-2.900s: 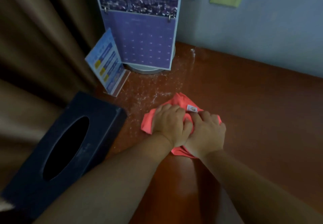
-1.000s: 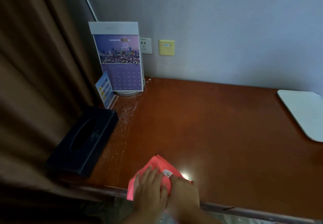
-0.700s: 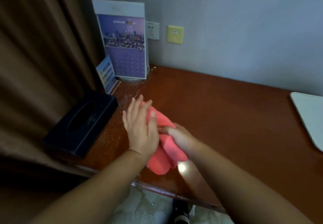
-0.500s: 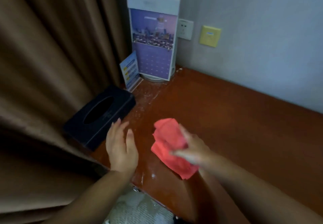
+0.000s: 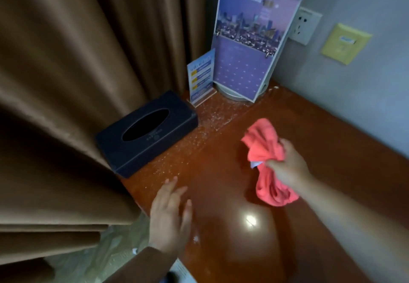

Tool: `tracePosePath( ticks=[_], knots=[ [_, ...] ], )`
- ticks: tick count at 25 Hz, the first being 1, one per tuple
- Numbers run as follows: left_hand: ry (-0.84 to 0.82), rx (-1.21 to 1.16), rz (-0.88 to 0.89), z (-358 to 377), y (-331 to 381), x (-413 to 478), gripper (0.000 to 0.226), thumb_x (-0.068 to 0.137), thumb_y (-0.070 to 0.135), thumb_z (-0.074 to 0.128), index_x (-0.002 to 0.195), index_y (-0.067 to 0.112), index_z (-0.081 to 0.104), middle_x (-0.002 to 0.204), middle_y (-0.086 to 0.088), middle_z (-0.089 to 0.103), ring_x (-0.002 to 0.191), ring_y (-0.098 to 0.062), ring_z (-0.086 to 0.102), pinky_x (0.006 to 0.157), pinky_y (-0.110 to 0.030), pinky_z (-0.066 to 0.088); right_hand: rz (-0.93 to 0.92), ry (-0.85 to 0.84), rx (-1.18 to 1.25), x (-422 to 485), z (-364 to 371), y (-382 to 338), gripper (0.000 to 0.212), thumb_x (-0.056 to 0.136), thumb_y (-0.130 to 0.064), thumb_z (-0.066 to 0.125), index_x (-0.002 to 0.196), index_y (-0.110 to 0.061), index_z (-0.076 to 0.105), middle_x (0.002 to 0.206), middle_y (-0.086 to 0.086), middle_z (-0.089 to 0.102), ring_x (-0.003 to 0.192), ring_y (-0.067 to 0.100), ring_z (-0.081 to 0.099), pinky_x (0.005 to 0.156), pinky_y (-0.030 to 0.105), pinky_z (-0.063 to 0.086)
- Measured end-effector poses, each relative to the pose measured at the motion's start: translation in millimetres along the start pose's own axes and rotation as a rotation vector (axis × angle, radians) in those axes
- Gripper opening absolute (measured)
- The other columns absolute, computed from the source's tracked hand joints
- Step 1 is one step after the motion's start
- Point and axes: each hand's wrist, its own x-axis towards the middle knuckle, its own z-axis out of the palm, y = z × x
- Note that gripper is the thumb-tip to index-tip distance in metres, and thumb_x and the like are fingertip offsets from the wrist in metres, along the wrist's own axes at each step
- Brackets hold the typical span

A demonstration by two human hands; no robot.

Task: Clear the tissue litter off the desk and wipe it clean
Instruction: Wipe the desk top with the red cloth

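One red cloth (image 5: pixel 264 147) in right hand (image 5: pixel 287 169); one tissue box (image 5: pixel 155 147); one calendar (image 5: pixel 247 66).

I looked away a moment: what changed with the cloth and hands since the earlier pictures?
The left hand let go of the pink cloth and is open at the front of the desk; the right hand alone grips it, bunched and lifted. Tissue box, calendar and white specks stayed put.

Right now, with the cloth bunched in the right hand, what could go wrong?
The white specks lie beside the tissue box and the small card; a wipe there may leave some or tip the card. The cloth is bunched in the right hand, so it may cover little desk.
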Motion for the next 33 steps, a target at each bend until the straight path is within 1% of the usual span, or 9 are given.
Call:
tracePosePath(
  ticks=[3, 7, 11, 16, 21, 25, 28, 31, 33],
  knots=[
    [-0.157, 0.087, 0.177, 46.6, 50.8, 33.2, 0.051, 0.094, 0.040, 0.033, 0.144, 0.030, 0.028, 0.155, 0.010, 0.008, 0.141, -0.008, -0.006, 0.116, -0.033, -0.005, 0.060, 0.174, 0.269, 43.4, -45.3, 15.6, 0.039, 0.079, 0.000, 0.064, 0.113, -0.017, 0.058, 0.097, 0.003, 0.063, 0.098, 0.029, 0.062, 0.073, 0.024, 0.037],
    [-0.451, 0.238, 0.388, 113.3, 93.2, 59.7, 0.070, 0.075, 0.051, 0.042, 0.136, 0.019, 0.048, 0.144, -0.001, 0.043, 0.141, -0.021, 0.020, 0.110, -0.038, 0.011, 0.001, 0.215, 0.024, 109.4, -89.8, 31.9, 0.049, 0.076, -0.022, 0.065, 0.123, -0.023, 0.053, 0.112, 0.005, 0.064, 0.101, 0.028, 0.061, 0.077, 0.027, 0.038],
    [-0.328, 0.267, 0.404, 146.9, 87.9, 67.3, 0.094, 0.074, 0.061, 0.046, 0.148, 0.011, 0.019, 0.154, -0.006, 0.022, 0.142, -0.019, 0.013, 0.112, -0.039, 0.009, -0.036, 0.181, -0.130, 171.8, -97.1, 47.4, 0.067, 0.069, -0.050, 0.059, 0.133, -0.037, 0.041, 0.123, 0.003, 0.061, 0.114, 0.030, 0.057, 0.094, 0.037, 0.044],
    [-0.333, 0.310, 0.429, 163.8, 84.9, 73.2, 0.072, 0.084, 0.063, 0.029, 0.134, 0.013, 0.042, 0.157, -0.004, 0.008, 0.146, -0.018, 0.003, 0.112, -0.040, 0.009, 0.107, 0.046, -0.415, 230.8, -81.6, 31.5, 0.090, 0.072, -0.038, 0.071, 0.143, -0.045, 0.017, 0.141, 0.013, 0.037, 0.122, 0.040, 0.045, 0.101, 0.045, 0.041],
    [-0.322, 0.318, 0.413, 161.0, 85.7, 74.1, 0.082, 0.072, 0.065, 0.045, 0.134, 0.012, 0.042, 0.154, -0.003, 0.019, 0.143, -0.016, 0.011, 0.111, -0.038, 0.010, -0.240, -0.071, -0.757, 179.6, -53.6, 3.6, 0.075, 0.078, -0.032, 0.064, 0.142, -0.043, 0.026, 0.141, 0.003, 0.034, 0.113, 0.036, 0.047, 0.091, 0.039, 0.043],
    [-0.295, 0.379, 0.435, 155.4, 89.7, 73.5, 0.080, 0.075, 0.062, 0.044, 0.135, 0.009, 0.040, 0.148, -0.005, 0.035, 0.142, -0.016, 0.012, 0.110, -0.038, 0.011, -0.476, -0.097, -0.479, 131.3, -56.7, 7.3, 0.061, 0.078, -0.030, 0.059, 0.135, -0.041, 0.042, 0.132, -0.002, 0.050, 0.115, 0.027, 0.054, 0.091, 0.033, 0.046],
    [-0.274, 0.411, 0.454, 156.2, 89.5, 72.3, 0.079, 0.080, 0.062, 0.042, 0.138, 0.009, 0.037, 0.151, -0.006, 0.030, 0.143, -0.017, 0.012, 0.109, -0.039, 0.013, -0.309, 0.154, -0.247, 178.0, -88.3, 22.6, 0.049, 0.080, -0.025, 0.057, 0.126, -0.041, 0.051, 0.122, 0.000, 0.061, 0.112, 0.028, 0.059, 0.091, 0.039, 0.049],
    [-0.236, 0.394, 0.455, 156.0, 89.1, 69.7, 0.077, 0.087, 0.061, 0.034, 0.143, 0.007, 0.030, 0.152, -0.007, 0.028, 0.143, -0.020, 0.012, 0.106, -0.041, 0.018, -0.188, 0.045, -0.579, 197.9, -77.5, 30.5, 0.058, 0.076, -0.029, 0.051, 0.125, -0.056, 0.037, 0.125, 0.001, 0.047, 0.108, 0.036, 0.057, 0.085, 0.043, 0.048],
    [-0.195, 0.388, 0.436, 155.7, 88.9, 70.6, 0.078, 0.091, 0.059, 0.023, 0.147, 0.005, 0.019, 0.156, -0.008, 0.020, 0.144, -0.021, 0.010, 0.109, -0.040, 0.014, -0.226, -0.022, -0.822, 169.1, -41.2, 20.5, 0.067, 0.079, -0.023, 0.055, 0.136, -0.048, 0.030, 0.139, 0.003, 0.034, 0.108, 0.037, 0.050, 0.085, 0.039, 0.045]
  ],
)
